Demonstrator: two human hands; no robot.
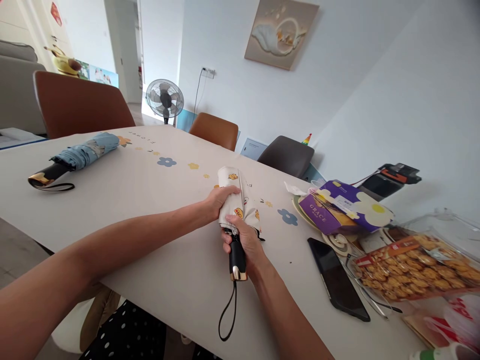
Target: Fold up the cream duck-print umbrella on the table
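A folded white umbrella point(229, 200) with small yellow cartoon figures is held over the table, its black and gold handle point(237, 260) pointing toward me and a wrist strap hanging below. My left hand point(222, 201) is closed around the left side of its fabric. Around the fabric's lower end, just above the handle, my right hand point(245, 240) is wrapped, thumb on top. A loose flap of fabric sticks out on the right. Off to the left, a folded blue umbrella point(88, 151) lies on the table, its black handle toward the near left.
On the right of the white table point(150, 200) are a black phone point(337, 280), glasses point(369, 295), a purple box point(330, 212) and a clear container of cookies point(416, 270). Chairs point(84, 105) stand along the far side, with a fan point(165, 99) behind.
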